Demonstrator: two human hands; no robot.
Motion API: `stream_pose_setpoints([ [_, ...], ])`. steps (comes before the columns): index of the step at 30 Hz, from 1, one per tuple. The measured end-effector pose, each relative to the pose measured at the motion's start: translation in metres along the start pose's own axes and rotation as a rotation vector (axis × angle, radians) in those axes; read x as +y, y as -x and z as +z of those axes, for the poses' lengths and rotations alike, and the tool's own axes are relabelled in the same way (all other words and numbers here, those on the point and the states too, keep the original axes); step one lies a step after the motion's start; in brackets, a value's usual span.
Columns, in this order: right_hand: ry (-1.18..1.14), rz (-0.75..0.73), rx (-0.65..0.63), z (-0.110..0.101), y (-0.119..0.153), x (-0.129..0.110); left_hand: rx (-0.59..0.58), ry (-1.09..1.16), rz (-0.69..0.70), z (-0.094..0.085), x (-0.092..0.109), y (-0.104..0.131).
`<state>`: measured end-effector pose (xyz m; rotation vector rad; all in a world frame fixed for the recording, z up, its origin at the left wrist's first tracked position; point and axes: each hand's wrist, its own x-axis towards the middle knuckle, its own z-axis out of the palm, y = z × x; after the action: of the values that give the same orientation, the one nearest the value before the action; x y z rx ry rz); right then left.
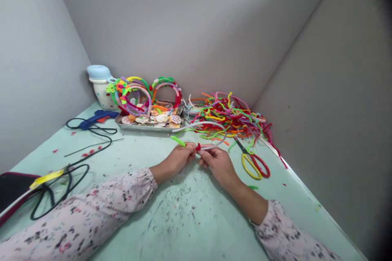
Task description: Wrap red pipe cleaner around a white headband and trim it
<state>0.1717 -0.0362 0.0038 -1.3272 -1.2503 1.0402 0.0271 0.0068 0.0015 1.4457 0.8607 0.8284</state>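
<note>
A thin whitish headband (pixel 225 132) curves above my hands, one end wrapped in fuzzy pipe cleaner. My left hand (pixel 180 157) is closed around that wrapped end, and a bright green tip (pixel 178 141) sticks out past its fingers. Between the two hands shows a short red pipe cleaner piece (pixel 198 147) on the band. My right hand (pixel 219 163) pinches the band just beside the red piece, thumb against fingers. Part of the wrapping is hidden in the left fingers. To the right of my right hand lie scissors (pixel 251 164) with one yellow and one red handle.
A metal tray (pixel 147 127) holds seashells, with finished-looking decorated headbands (pixel 134 98) on it. Loose pipe cleaners (pixel 232 116) are heaped at the back right. Left stand a blue glue gun (pixel 96 119), a blue-lidded white bottle (pixel 102 85) and a looping black cord (pixel 87 167).
</note>
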Motion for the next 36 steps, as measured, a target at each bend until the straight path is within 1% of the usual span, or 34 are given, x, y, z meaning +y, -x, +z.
stream_pose_setpoints([
  [9, -0.077, 0.034, 0.013, 0.001, 0.0, -0.003, -0.005, -0.196, 0.041, 0.0, 0.005, 0.005],
  [15, -0.082, 0.085, 0.018, 0.001, 0.001, -0.004, -0.033, -0.287, 0.147, 0.0, 0.013, 0.009],
  [19, -0.087, 0.101, 0.011, 0.001, 0.002, -0.007, -0.057, -0.261, 0.178, 0.002, 0.018, 0.011],
  [23, -0.092, 0.078, -0.01, 0.001, 0.002, -0.007, -0.074, -0.224, 0.197, 0.003, 0.02, 0.011],
  [36, -0.118, 0.042, -0.07, -0.001, 0.001, -0.005, -0.075, -0.189, 0.186, 0.005, 0.022, 0.012],
])
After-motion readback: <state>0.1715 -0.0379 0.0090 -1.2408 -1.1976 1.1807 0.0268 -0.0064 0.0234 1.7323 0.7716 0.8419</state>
